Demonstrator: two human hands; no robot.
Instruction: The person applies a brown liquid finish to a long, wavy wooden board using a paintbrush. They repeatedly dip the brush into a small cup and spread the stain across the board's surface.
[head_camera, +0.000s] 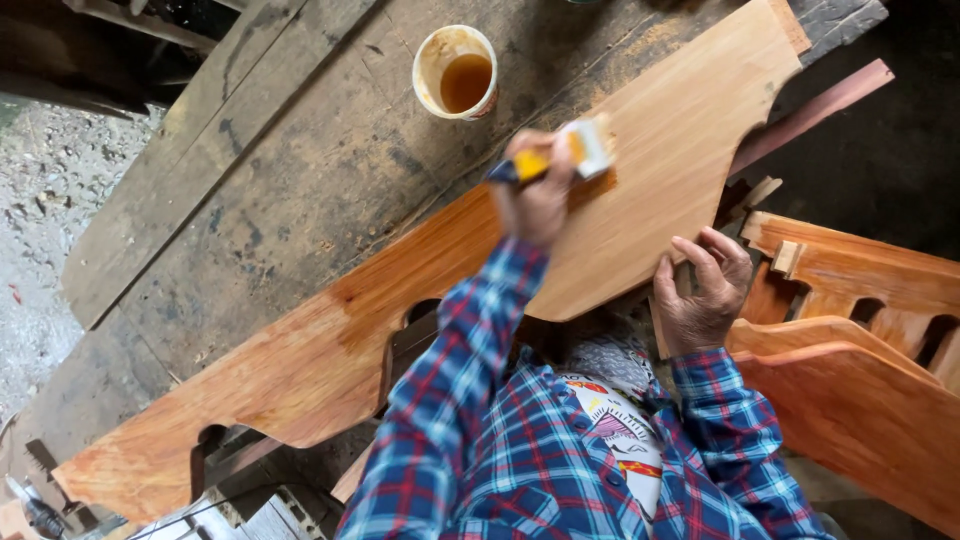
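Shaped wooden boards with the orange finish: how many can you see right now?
3. One long board lies on the workbench under the brush; two more stand at right, a cut-out one behind, another nearer. Others may be hidden.

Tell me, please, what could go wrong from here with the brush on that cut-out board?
The open cup of amber finish stands close beyond the brush; a wide stroke of the left hand might tip it. The right hand presses on the board edge, so it could smear wet finish once the coat reaches there. The board overhangs the worn bench, so it may shift.
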